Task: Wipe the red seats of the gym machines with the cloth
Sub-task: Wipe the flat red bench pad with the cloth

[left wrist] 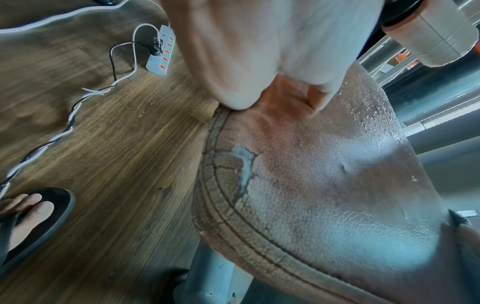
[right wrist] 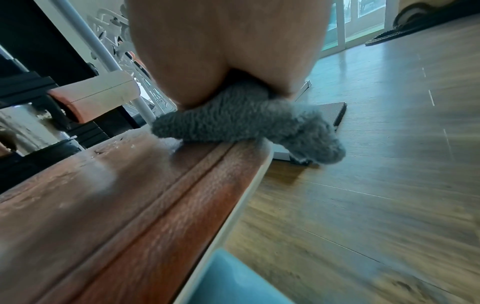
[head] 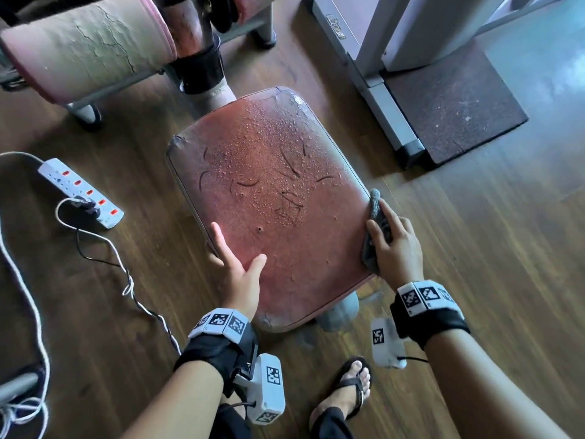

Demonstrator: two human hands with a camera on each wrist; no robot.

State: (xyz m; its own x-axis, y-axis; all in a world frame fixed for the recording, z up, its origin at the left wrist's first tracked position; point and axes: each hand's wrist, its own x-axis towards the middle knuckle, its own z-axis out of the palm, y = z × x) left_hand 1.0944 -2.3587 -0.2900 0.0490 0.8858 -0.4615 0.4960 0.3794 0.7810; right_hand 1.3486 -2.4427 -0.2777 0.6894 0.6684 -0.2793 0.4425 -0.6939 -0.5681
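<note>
The red seat (head: 269, 191) fills the middle of the head view, cracked and beaded with water drops over its far half. My left hand (head: 237, 248) rests on its near left edge, forefinger straight along the rim and thumb flat on top; the left wrist view shows the worn seat (left wrist: 324, 185) under that hand (left wrist: 259, 51). My right hand (head: 384, 229) holds a bunched grey cloth (head: 375, 201) against the seat's right edge. In the right wrist view the fluffy cloth (right wrist: 246, 123) sticks out from under my hand (right wrist: 228, 51) and hangs over the seat's rim (right wrist: 103, 195).
A white power strip (head: 80, 191) with trailing cables (head: 104, 245) lies on the wooden floor to the left. Another worn pad (head: 88, 45) stands at the far left. A grey machine frame (head: 380, 99) and dark mat (head: 452, 103) are at the right. My sandalled foot (head: 351, 388) is near the seat.
</note>
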